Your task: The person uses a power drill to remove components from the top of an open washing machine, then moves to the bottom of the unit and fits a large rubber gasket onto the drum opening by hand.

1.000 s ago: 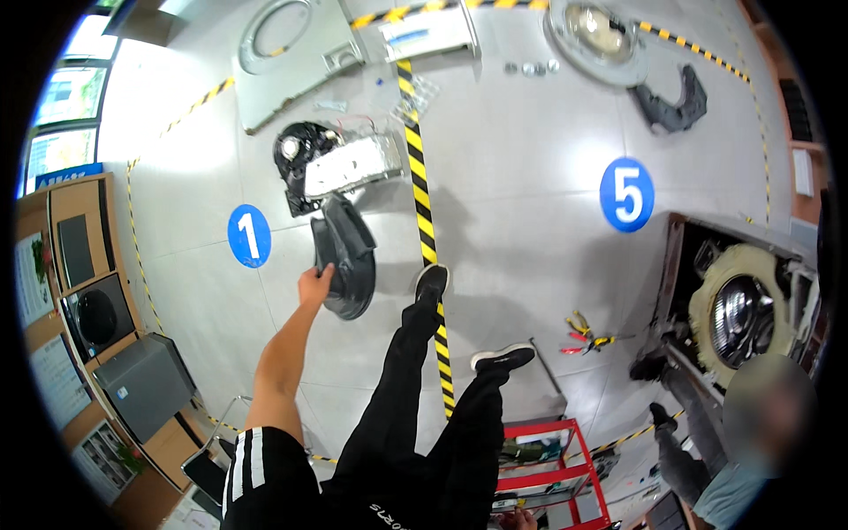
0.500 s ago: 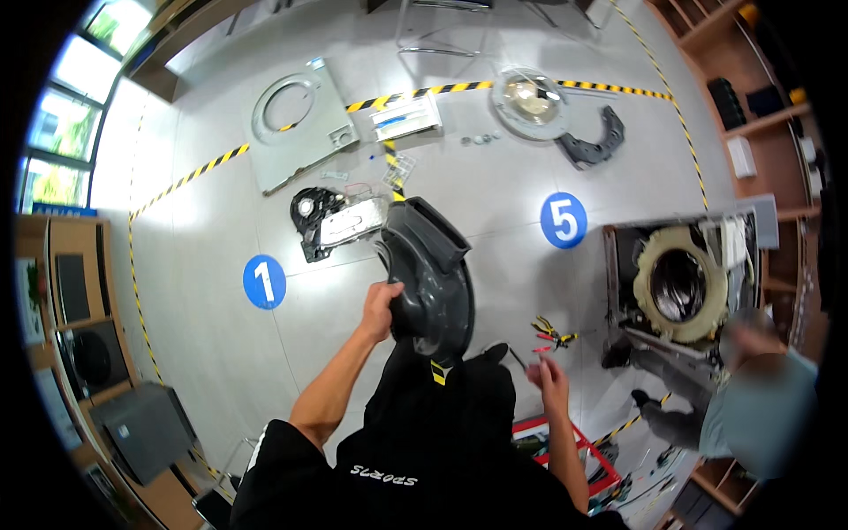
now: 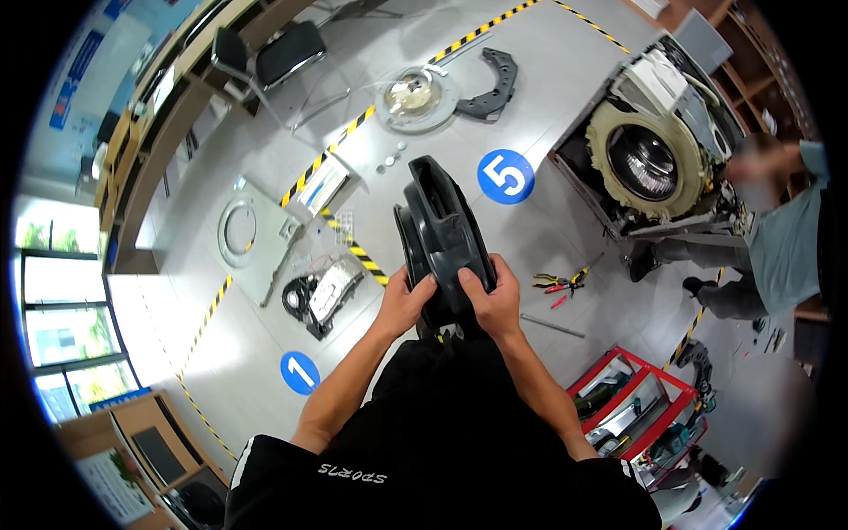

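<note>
I have both of the wearer's bare hands in the lower middle of the frame, and between them is the dark grey moulded part (image 3: 449,238), which reaches up to the centre with its long slot-like opening toward the top. My left hand (image 3: 406,302) is clamped on its lower left side, thumb lying over the near surface; my right hand (image 3: 495,299) is clamped on the lower right side in the same way, with its thumb pressed on the front. I can't make out most of the fingers behind the part. It is held off the grey floor (image 3: 530,247), in front of the black clothing. Left of the centre I see a black-and-silver assembly (image 3: 334,290) on the floor, and above it a pale panel (image 3: 268,256) with a large round hole. A white drawer-like piece (image 3: 322,187) lies just beside the panel. Toward the upper middle there's a round door with a clear bowl (image 3: 413,95), and next to it a dark C-shaped piece (image 3: 502,84). Right of my right hand lie pliers (image 3: 570,281) and a thin metal rod (image 3: 552,326), with a red tool cart (image 3: 655,369) at lower right. Toward the upper right an opened machine shows its metal drum (image 3: 643,163), and a co-worker in a teal top (image 3: 786,252) is just beside it.
</note>
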Demonstrator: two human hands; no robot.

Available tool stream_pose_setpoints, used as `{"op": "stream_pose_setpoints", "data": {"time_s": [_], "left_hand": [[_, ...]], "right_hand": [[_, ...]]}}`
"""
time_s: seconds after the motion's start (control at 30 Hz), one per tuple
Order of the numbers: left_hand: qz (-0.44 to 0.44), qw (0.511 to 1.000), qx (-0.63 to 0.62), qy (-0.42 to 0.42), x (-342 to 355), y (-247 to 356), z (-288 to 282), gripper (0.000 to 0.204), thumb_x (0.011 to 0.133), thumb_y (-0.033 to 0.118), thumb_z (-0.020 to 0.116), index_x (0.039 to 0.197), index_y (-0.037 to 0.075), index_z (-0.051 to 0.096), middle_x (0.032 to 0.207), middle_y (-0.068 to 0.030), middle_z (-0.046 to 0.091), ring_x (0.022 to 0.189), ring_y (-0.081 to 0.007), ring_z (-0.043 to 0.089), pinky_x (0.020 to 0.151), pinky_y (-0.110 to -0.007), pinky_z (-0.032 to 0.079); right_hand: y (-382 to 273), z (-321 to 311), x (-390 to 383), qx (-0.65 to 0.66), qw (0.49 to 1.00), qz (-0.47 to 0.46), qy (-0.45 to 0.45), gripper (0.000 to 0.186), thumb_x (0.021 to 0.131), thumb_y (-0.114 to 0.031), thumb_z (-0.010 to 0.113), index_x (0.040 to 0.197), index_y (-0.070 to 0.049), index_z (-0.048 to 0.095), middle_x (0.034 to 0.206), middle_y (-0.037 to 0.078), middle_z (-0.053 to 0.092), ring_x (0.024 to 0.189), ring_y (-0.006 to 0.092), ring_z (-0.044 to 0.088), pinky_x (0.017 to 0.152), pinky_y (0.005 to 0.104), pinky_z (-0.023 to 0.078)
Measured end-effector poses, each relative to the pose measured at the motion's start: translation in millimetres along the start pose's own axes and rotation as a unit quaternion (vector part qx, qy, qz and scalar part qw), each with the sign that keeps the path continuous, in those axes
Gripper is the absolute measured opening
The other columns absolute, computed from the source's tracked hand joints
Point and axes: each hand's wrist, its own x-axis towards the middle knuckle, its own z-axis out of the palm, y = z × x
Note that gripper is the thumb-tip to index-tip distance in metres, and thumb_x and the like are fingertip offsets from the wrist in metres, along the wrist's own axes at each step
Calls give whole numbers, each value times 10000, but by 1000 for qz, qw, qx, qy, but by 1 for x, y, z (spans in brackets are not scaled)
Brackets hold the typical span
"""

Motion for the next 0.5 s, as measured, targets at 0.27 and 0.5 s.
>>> {"op": "stream_pose_setpoints", "data": {"time_s": [0.27, 0.5], "left_hand": [[-183, 868, -402, -225, 92, 4, 63, 605, 869, 476, 338, 1134, -30, 538, 1078, -159, 613, 966, -294, 599, 934, -409, 438], [-207, 798, -440, -356, 227, -12, 171, 517, 929, 318, 382, 1371, 54, 341, 1332, -143, 462, 1164, -255, 505, 1000, -443, 382]], "right_hand": [[-70, -122, 48, -110, 986, -127, -2, 266, 761, -196, 719, 871, 8, 589, 625, 135, 575, 532, 213, 584, 507, 278, 437], [-117, -183, 69, -256, 911, -324, -6, 368, 659, -275, 795, 853, -13, 626, 583, 74, 554, 472, 217, 547, 460, 296, 421]]}}
